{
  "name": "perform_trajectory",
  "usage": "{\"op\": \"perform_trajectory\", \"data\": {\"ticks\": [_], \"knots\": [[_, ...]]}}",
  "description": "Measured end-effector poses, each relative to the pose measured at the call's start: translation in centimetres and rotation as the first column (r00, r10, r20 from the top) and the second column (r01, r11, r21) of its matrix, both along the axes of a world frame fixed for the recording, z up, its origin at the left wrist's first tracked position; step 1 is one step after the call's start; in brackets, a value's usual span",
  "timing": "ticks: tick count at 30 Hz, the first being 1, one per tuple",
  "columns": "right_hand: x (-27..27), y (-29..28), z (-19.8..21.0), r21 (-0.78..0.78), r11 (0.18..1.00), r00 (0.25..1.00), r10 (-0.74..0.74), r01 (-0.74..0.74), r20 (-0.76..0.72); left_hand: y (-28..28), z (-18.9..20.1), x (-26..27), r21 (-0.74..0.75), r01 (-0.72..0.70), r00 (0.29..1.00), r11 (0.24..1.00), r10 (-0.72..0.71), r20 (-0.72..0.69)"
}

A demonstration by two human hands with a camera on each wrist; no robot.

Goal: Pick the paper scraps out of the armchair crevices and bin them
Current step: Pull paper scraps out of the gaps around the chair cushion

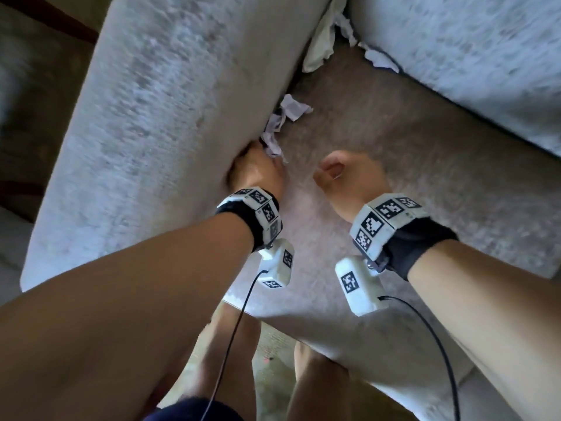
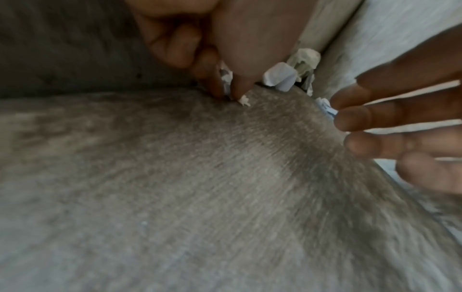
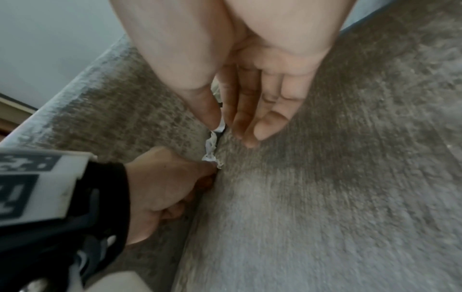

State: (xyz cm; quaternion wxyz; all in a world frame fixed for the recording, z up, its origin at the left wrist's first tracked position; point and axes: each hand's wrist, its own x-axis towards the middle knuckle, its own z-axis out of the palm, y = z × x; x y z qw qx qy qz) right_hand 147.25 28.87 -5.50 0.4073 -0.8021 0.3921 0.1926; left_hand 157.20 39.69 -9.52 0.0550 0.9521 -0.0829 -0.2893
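White crumpled paper scraps [image 1: 288, 112] are wedged in the crevice between the armchair's left armrest [image 1: 151, 117] and the seat cushion [image 1: 394, 165]. My left hand [image 1: 258, 148] is pushed into that crevice. In the left wrist view its thumb and fingers [image 2: 212, 79] pinch the near scrap [image 2: 226, 82]. My right hand [image 1: 328, 173] hovers just above the seat beside it, fingers [image 3: 247, 122] straight and holding nothing. More scraps [image 1: 321, 41] stick out of the back corner.
The backrest [image 1: 470, 56] runs along the upper right, with a small scrap [image 1: 379, 57] at its base. The seat's front edge [image 1: 303, 323] is near my legs [image 1: 230, 354], and floor shows below. Dark furniture stands left of the armrest.
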Motion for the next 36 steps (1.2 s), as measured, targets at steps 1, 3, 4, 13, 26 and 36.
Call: {"op": "perform_trajectory", "data": {"ticks": [1, 3, 4, 13, 26, 36], "knots": [[0.3, -0.1, -0.1, 0.0, 1.0, 1.0, -0.003, 0.003, 0.0, -0.1, -0.2, 0.1, -0.002, -0.021, 1.0, 1.0, 0.021, -0.012], [1.0, -0.4, -0.2, 0.01, 1.0, 1.0, -0.006, 0.006, 0.002, -0.2, -0.4, 0.2, -0.006, -0.06, 0.998, 0.998, 0.06, -0.036], [1.4, -0.6, -0.3, 0.013, 1.0, 1.0, 0.0, 0.0, 0.0, -0.1, -0.4, 0.3, -0.009, -0.068, 0.997, 0.998, 0.068, -0.045], [4.4, -0.4, -1.5, -0.036, 0.999, 1.0, 0.012, -0.012, 0.0, 2.9, 1.2, -2.2, -0.244, -0.147, 0.988, 0.959, 0.129, -0.087], [9.2, 4.2, -5.3, -0.23, 0.971, 0.998, 0.064, -0.064, -0.011, 6.4, 1.4, -2.7, -0.277, -0.243, 0.966, 0.929, 0.206, -0.157], [7.6, 3.3, -3.7, -0.166, 0.986, 0.999, -0.003, 0.011, 0.05, 6.2, 0.6, -3.4, -0.45, -0.334, 0.94, 0.828, 0.258, -0.223]]}}
